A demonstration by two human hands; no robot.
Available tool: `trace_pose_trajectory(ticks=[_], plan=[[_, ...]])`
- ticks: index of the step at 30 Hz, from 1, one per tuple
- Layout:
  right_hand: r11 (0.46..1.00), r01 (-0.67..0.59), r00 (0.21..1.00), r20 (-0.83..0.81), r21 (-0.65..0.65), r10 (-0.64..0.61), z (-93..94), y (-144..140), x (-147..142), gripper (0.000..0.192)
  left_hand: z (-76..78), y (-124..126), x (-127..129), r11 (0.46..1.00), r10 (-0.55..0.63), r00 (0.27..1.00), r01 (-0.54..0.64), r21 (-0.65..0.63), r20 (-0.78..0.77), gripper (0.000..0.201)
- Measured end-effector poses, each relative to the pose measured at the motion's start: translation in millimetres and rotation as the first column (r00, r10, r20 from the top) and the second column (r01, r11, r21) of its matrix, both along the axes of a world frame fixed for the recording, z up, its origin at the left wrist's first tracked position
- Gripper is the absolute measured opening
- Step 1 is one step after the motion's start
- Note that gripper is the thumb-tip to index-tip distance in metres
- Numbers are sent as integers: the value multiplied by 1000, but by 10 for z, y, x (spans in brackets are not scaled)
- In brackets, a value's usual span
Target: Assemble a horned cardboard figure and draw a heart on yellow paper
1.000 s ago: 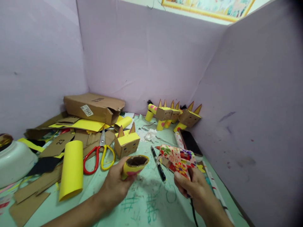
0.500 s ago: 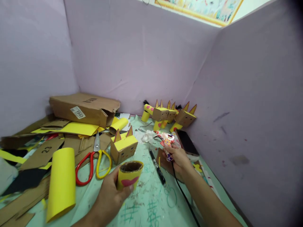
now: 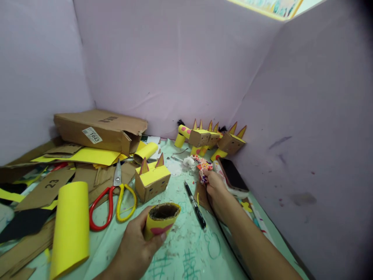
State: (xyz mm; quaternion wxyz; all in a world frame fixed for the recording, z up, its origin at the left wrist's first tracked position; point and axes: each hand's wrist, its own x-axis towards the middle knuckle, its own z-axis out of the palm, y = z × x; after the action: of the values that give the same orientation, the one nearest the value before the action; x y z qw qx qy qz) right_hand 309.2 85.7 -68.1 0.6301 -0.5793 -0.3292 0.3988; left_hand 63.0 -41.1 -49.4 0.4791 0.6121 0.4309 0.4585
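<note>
My left hand (image 3: 136, 243) is closed round a short yellow cardboard tube (image 3: 154, 229) with a pink patch, its open end facing up. In my right hand (image 3: 217, 190) is a flower-patterned glue gun (image 3: 202, 163) with a black cord (image 3: 225, 233) trailing toward me. The gun's front end is beside a whitish lump (image 3: 190, 162) on the table. Just beyond the tube sits a small cardboard box head (image 3: 153, 184) with a yellow top and two pointed ears. A black pen (image 3: 196, 208) lies between my hands.
Scissors (image 3: 116, 190) with red and yellow handles, a large yellow tube (image 3: 71, 225) and cardboard scraps (image 3: 55, 182) lie left. Behind them is a flattened carton (image 3: 96, 130). Several finished animal figures (image 3: 211, 138) stand at the back. A phone (image 3: 233, 173) lies right, near the wall.
My right hand has tilted the glue gun and moved it slightly back and left, its front end closer to the whitish lump. The tube in my left hand has tipped slightly. The view has shifted a little.
</note>
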Motion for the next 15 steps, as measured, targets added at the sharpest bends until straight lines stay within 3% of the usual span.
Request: trace_pose_trajectory(ticks=[8,12,15], plan=[[990,40,994,-100,-135,-53,-41,-9,44,28,53,-15,11,999,22,1000,-22,-26,-3,33],[992,62,992,-99,-106,-73,31,-65,-13,27,13,-20,6,1000,24,1000,-24,-16,-19,33],[999,15,995,-98,-46,-19,130,-213,-103,17,-15,-10,4,1000,24,1000,-24,2,-18,31]])
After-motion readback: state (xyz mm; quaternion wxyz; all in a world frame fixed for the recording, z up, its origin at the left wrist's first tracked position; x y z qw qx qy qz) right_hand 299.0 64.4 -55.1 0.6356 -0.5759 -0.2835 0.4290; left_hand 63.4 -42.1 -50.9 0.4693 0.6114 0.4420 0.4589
